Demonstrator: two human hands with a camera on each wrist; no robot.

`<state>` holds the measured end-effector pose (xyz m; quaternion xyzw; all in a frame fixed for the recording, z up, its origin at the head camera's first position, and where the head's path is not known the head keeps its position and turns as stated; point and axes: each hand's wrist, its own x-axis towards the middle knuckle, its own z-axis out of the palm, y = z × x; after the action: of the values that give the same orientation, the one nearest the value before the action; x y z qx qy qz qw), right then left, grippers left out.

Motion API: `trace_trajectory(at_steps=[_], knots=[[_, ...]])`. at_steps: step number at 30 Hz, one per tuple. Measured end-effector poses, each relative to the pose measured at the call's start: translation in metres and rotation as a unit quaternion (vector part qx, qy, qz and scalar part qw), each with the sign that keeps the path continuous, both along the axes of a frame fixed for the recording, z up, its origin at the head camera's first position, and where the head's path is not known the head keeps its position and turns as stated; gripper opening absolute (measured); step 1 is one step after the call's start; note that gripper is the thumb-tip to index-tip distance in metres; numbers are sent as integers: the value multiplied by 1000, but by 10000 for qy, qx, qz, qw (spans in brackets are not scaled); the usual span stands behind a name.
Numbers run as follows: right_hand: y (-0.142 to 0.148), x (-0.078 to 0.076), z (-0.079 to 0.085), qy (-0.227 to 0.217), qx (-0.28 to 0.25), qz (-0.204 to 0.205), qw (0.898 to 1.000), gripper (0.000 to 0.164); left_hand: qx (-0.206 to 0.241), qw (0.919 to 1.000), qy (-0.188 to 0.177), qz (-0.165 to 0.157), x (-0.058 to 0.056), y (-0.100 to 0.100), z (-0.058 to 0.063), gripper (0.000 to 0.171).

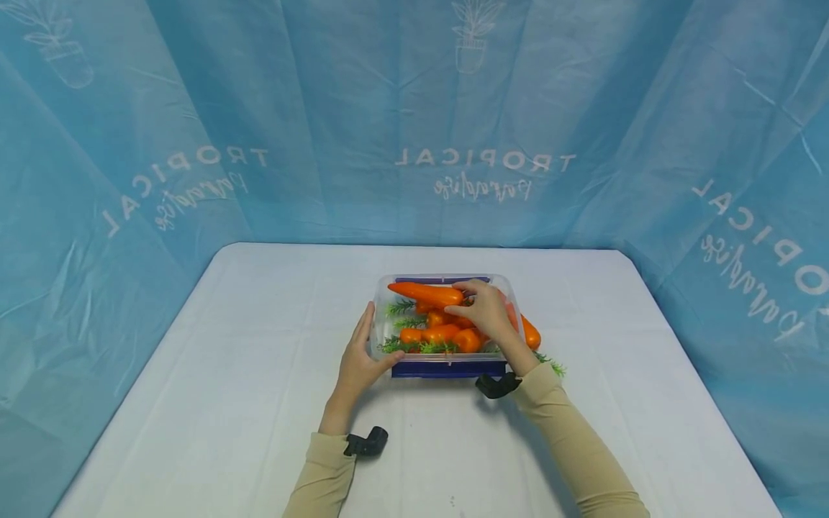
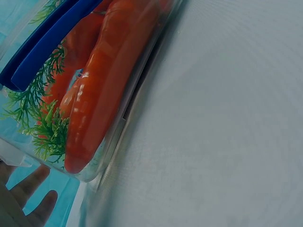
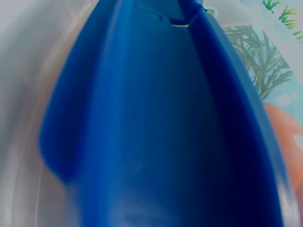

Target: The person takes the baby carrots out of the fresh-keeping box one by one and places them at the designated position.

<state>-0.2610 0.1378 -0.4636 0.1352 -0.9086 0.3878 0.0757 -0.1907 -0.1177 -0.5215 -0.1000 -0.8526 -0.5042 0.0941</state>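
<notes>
A clear plastic box (image 1: 447, 355) with blue latches (image 1: 447, 369) holds several orange carrots (image 1: 440, 333) with green leafy tops (image 1: 437, 347). My right hand (image 1: 486, 309) pinches the thick end of a carrot (image 1: 424, 292) lying across the top of the pile, its tip pointing left. Along the box's left side my left hand (image 1: 363, 360) rests with fingers straight, thumb at the front left corner. In the left wrist view, its fingers (image 2: 31, 187) stand spread beside the box's wall. A blue latch (image 3: 161, 118) fills most of the right wrist view.
Another carrot (image 1: 531, 334) with a green top (image 1: 550, 365) shows to the right of the box, partly hidden by the right arm. A white cloth covers the table (image 1: 259, 360). Blue printed curtains (image 1: 401, 108) hang behind and at both sides.
</notes>
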Motion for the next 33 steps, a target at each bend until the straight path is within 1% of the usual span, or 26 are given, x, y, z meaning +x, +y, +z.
trace_trajectory(at_steps=[6,10,13,15,20,24,29,33], knots=[[0,2,3,-43,-364,-82,9993,48,36,10000,-27,-8,0,1,1,102],[1,5,4,-177,-909,-33,9957,47,12,10000,2,-7,0,1,0,102],[2,7,5,-82,-1220,17,9925,46,13,10000,14,-14,0,0,0,102],[3,9,7,108,-1304,14,9914,46,23,10000,15,-20,0,0,-1,102],[10,19,15,574,-1338,-237,9891,43,-10,10000,52,-26,-2,-1,-3,102],[19,25,21,785,-1396,-403,9863,41,22,10000,63,-39,-2,0,-2,102],[30,31,25,787,-1541,-561,9833,41,105,9999,90,-73,-1,0,-1,101],[39,35,26,804,-1676,-697,9801,42,87,9999,68,-39,0,1,-1,101]])
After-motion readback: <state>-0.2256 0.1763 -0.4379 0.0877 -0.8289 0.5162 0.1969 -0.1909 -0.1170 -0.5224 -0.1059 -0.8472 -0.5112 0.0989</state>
